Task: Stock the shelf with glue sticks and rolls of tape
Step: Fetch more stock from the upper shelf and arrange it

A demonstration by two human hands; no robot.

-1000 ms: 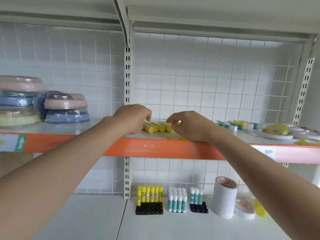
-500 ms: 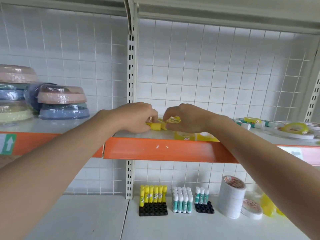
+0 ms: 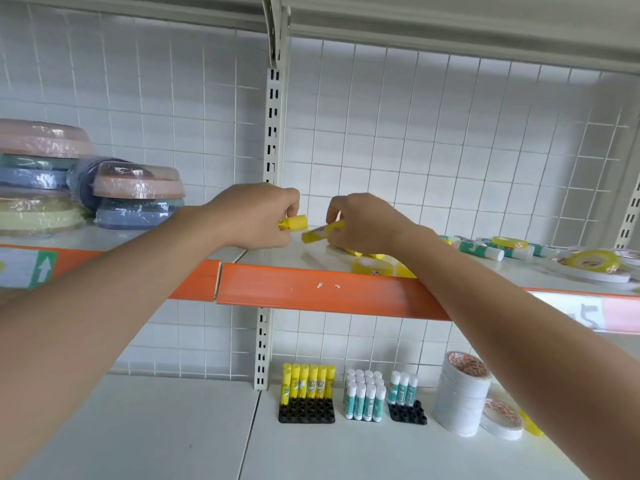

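The left hand [image 3: 258,216] grips one yellow glue stick [image 3: 294,223] and the right hand [image 3: 363,221] grips another [image 3: 320,233], both above the upper shelf [image 3: 311,292]. On the lower shelf [image 3: 346,452] some sticks already stand in black holders [image 3: 306,412], beside a stack of tape [image 3: 462,400]. Loose sticks and tape rolls [image 3: 594,263] lie above, so I judge much work is left.

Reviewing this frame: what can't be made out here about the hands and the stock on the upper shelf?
- Left hand: its fingers hide most of its yellow glue stick, head view.
- Right hand: covers the far end of its glue stick and the sticks under it.
- Tape rolls: cut off by the right edge; labels blurred.
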